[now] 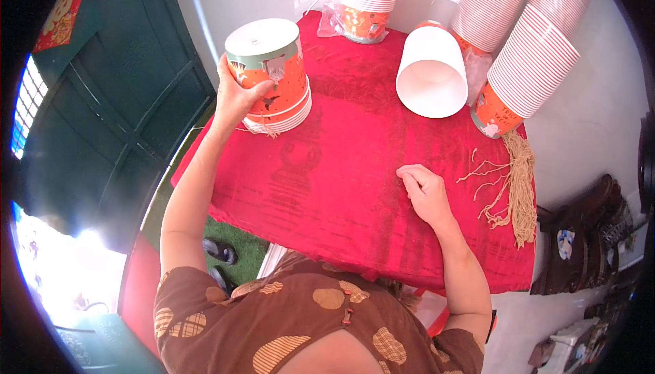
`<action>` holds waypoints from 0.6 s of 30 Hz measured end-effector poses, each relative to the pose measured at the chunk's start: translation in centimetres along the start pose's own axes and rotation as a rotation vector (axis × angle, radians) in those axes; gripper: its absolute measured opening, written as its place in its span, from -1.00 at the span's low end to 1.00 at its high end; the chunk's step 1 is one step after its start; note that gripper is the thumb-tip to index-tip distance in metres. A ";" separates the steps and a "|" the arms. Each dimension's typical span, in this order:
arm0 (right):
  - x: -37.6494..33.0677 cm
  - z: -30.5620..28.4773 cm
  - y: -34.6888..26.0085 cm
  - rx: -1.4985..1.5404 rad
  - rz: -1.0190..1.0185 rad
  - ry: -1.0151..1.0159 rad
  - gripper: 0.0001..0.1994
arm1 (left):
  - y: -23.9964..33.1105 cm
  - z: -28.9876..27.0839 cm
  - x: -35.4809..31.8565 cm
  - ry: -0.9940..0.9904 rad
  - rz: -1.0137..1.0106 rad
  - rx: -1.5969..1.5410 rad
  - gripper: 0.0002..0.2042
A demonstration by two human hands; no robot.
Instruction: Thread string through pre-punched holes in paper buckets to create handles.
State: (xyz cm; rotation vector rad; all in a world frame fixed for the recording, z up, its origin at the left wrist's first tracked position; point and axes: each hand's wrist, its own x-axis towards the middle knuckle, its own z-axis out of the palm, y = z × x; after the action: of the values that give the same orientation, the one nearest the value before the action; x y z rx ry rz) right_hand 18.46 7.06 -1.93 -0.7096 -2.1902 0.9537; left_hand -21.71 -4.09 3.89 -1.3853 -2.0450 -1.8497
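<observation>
Right hand (424, 186) rests loosely curled and empty on the red worktop (341, 190), strings (520, 190) just to its right. Farther off, left hand (239, 94) grips the short upturned cup stack (273, 77) (axis near upright) at the far-left corner.

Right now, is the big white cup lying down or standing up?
Lying down. The white cup is tipped on its side on the red tablecloth, its open mouth facing the camera and showing an empty inside.
</observation>
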 end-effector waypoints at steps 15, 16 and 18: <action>-0.1 -0.1 -0.1 -0.002 -0.011 0.000 -0.86 | -0.2 0.1 -0.2 -0.031 0.008 -0.020 0.13; 0.0 -0.1 -0.1 -0.003 -0.011 -0.001 -0.86 | -0.4 0.0 -0.2 -0.030 0.006 -0.020 0.13; 0.1 -0.1 -0.1 -0.024 -0.024 -0.003 -0.86 | -1.1 0.1 -0.1 -0.037 0.018 -0.043 0.14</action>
State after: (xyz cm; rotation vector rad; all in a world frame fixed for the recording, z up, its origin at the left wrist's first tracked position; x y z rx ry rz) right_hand 18.45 7.10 -1.83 -0.6916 -2.2114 0.9176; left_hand -22.30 -3.94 3.00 -1.4539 -2.0149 -1.8856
